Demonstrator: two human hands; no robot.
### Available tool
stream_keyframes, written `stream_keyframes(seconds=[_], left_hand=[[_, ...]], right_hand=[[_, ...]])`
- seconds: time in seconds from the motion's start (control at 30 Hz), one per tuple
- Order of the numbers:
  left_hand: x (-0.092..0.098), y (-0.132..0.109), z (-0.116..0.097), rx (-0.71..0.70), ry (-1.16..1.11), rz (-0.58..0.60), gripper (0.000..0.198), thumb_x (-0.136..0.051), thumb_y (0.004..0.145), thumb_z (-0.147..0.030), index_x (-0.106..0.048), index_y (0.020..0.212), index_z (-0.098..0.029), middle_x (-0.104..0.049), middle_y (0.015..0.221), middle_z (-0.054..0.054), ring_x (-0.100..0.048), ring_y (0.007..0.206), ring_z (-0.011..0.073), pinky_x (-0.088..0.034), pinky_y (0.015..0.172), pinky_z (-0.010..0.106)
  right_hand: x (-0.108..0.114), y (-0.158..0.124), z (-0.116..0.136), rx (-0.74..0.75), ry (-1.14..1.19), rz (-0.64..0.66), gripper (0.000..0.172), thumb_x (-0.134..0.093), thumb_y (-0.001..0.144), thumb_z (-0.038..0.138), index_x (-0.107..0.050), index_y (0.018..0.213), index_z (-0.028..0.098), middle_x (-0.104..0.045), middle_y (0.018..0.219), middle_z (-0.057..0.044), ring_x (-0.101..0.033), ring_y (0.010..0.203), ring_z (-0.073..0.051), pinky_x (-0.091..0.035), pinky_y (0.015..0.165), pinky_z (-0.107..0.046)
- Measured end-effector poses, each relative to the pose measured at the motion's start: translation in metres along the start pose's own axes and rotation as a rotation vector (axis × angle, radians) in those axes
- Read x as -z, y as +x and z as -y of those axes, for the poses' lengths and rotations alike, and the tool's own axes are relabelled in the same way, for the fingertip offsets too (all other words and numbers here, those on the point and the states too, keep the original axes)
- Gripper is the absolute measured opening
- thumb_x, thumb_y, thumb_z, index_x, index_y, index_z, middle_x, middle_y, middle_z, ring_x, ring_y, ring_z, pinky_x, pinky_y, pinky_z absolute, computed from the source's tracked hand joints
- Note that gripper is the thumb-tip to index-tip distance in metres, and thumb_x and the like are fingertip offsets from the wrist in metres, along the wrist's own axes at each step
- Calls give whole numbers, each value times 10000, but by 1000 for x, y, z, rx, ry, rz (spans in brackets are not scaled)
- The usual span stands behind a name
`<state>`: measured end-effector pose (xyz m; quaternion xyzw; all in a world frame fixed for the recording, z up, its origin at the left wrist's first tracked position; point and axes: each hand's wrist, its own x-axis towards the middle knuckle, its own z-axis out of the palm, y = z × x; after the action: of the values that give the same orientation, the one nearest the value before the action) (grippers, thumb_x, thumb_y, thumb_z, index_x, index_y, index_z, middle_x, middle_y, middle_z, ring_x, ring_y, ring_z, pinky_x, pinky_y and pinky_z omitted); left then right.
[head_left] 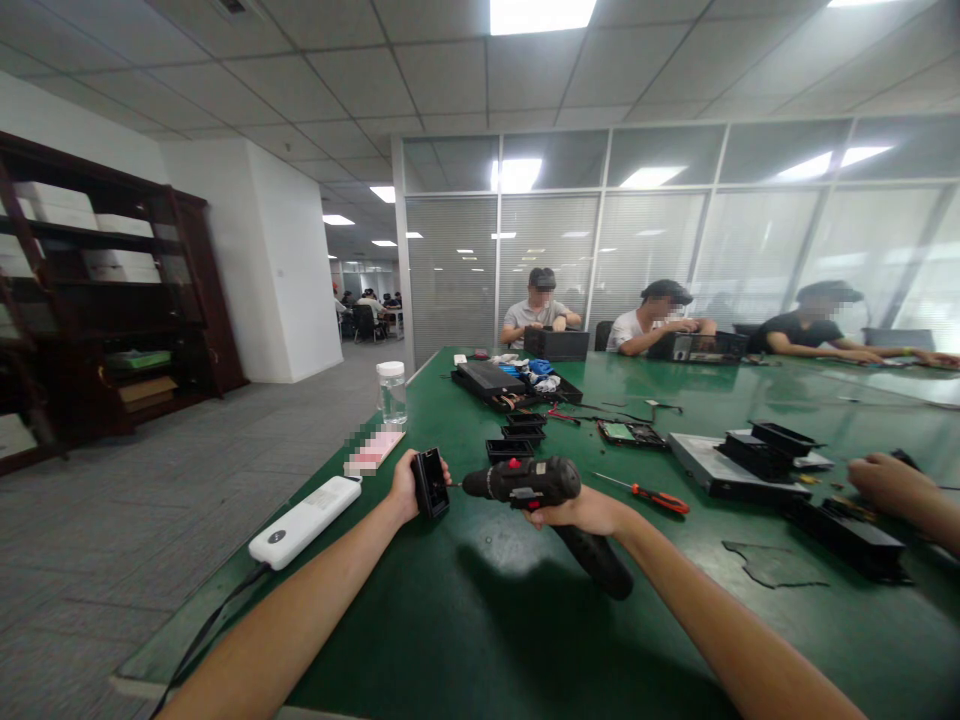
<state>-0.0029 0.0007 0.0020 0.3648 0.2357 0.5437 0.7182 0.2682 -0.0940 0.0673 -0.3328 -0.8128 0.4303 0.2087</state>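
My left hand (406, 488) grips a small black box-like housing (431, 482), tilted up above the green table, with its hollow side toward me. A black cordless drill (525, 482) with red details is in my right hand (581, 512), its handle slanting down to the right. The drill's thin bit points left and reaches the housing's right side; whether it sits in a screw cannot be made out. Behind the drill, several similar black housings (510, 449) stand in a row. To the right of the drill lies a screwdriver (656, 497) with an orange and black handle.
On the left edge are a white power bank-like device (306, 522) with a cable and a clear jar (391, 393). Farther right lie a circuit board (630, 433), a silver case (701, 470) and black parts (847, 540). A co-worker's hand (892, 482) is at right; several people sit opposite.
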Motion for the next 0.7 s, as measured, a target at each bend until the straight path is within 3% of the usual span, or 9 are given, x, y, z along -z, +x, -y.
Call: stream_keyframes(seconds=[0.7], left_hand=[[-3, -2, -1, 16, -9, 7, 364, -323, 691, -362, -546, 690, -75, -562, 649, 108, -538, 561, 185, -422, 587, 345]], right_hand=[[0, -1, 1, 9, -17, -4, 237, -509, 672, 309, -528, 801, 110, -530, 749, -36, -490, 714, -134, -390, 688, -271]])
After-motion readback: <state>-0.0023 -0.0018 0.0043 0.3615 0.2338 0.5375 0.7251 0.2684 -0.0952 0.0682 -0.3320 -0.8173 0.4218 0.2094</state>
